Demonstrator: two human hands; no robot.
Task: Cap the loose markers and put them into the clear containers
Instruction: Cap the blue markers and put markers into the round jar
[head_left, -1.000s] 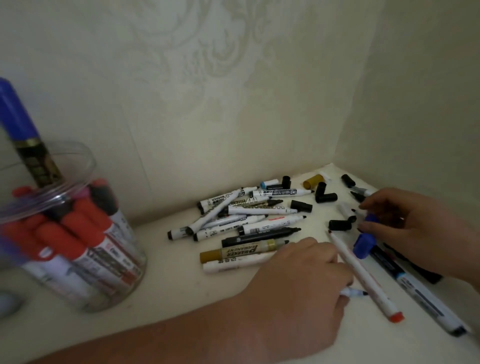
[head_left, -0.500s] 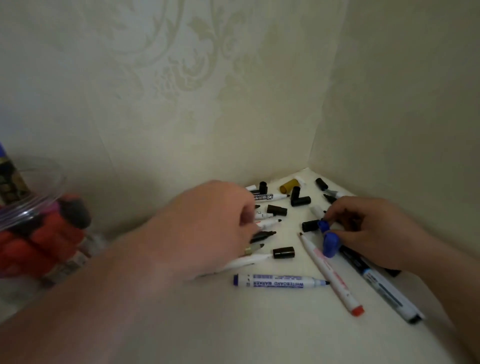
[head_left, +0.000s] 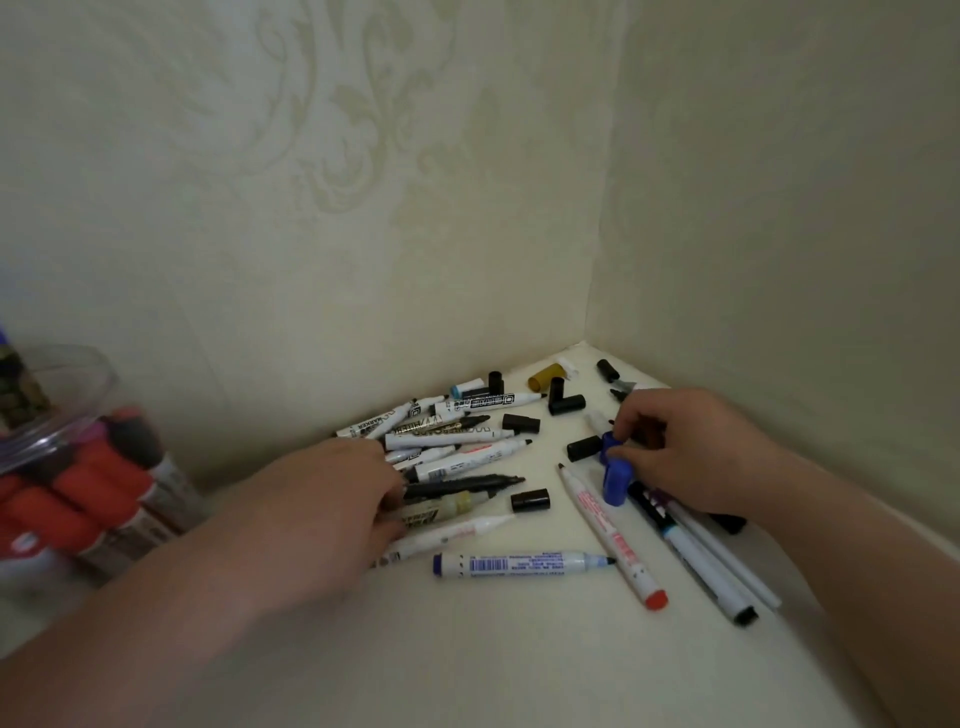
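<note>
Bare forearms, hands apparently bare too

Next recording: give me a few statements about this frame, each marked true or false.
1. The right hand holds a blue cap. True.
2. The blue-ended whiteboard marker lying in front is capped. False: its tip is bare.
3. The clear container holds red-capped markers. True.
4. The left hand holds a marker up in the air. False: it is down on the marker pile.
5. An ochre cap lies near the wall corner. True.
</note>
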